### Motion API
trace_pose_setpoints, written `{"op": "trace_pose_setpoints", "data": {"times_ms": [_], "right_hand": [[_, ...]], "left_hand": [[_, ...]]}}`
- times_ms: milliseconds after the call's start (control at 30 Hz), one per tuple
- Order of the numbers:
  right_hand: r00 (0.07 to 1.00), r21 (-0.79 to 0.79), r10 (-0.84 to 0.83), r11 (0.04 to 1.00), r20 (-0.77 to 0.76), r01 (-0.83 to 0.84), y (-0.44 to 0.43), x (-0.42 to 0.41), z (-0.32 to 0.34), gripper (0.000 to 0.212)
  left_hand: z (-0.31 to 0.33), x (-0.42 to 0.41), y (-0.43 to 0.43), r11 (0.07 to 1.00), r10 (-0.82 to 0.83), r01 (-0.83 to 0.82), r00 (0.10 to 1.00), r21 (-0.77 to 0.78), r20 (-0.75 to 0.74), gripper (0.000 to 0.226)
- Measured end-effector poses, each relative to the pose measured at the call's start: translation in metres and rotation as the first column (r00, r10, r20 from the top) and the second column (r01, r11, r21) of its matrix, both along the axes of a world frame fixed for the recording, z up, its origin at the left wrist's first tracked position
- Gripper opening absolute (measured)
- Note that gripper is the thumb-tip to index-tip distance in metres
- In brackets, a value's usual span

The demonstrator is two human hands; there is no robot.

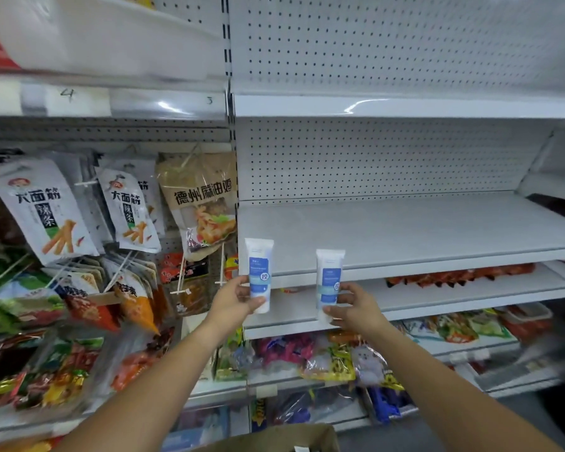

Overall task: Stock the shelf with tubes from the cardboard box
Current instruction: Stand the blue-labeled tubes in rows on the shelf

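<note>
Both arms reach up toward a bare white shelf [405, 230] in the middle of the rack. My left hand [234, 300] pinches a white tube with a blue label [259, 272], held upright at the shelf's front left corner. My right hand [353, 309] grips a second white and blue tube [329, 280], also upright, just below the shelf's front edge. Both tubes are off the shelf surface. The top edge of the cardboard box [274, 437] shows at the bottom of the view; its contents are hidden.
Snack bags [46, 210] hang on pegs in the bay to the left. Lower shelves hold colourful snack packets [327, 357] and red packs [457, 275]. Another bare white shelf [405, 106] sits above, backed by white pegboard [372, 158].
</note>
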State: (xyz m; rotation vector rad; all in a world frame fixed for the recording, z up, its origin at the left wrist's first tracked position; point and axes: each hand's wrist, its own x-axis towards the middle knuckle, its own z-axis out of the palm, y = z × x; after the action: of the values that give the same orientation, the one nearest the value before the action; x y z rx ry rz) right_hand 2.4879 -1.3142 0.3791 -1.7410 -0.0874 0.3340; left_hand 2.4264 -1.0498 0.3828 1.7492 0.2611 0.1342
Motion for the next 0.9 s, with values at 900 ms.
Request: {"op": "trace_pose_setpoints", "data": {"times_ms": [900], "right_hand": [[0.967, -0.014, 0.194, 0.981, 0.165, -0.194, -0.015, 0.166, 0.058, 0.044]], "left_hand": [[0.06, 0.105, -0.043, 0.952, 0.277, -0.288, 0.955, 0.1, 0.109, 0.043]]}}
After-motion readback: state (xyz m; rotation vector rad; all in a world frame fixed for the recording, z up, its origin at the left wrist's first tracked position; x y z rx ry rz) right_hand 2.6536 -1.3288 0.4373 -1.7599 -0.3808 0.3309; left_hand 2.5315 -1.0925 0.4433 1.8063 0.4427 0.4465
